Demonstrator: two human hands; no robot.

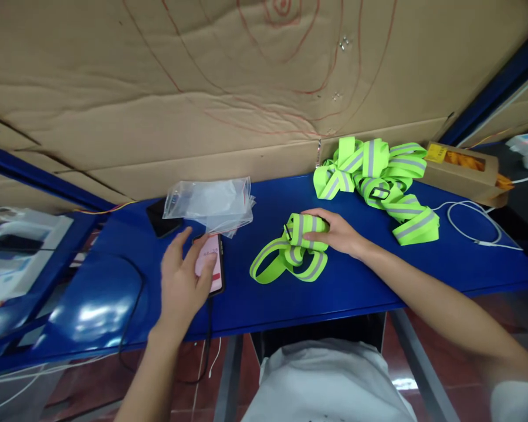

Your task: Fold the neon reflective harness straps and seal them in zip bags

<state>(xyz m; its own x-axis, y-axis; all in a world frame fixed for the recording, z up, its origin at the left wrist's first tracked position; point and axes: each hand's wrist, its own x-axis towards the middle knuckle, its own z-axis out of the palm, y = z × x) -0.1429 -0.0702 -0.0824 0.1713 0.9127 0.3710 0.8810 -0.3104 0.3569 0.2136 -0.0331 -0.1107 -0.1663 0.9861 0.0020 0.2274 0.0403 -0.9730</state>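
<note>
My left hand rests over a phone with a lit screen on the blue table; its fingers are spread and the thumb touches the screen. My right hand lies on a folded neon-green reflective strap in the middle of the table, fingers curled over its top fold. A pile of more neon-green reflective straps lies behind, to the right.
Several clear plastic bags lie behind the phone, partly over a second dark phone. A brown carton and a white cable sit at the right. Cardboard sheets stand behind the table. A black cable runs off the front edge.
</note>
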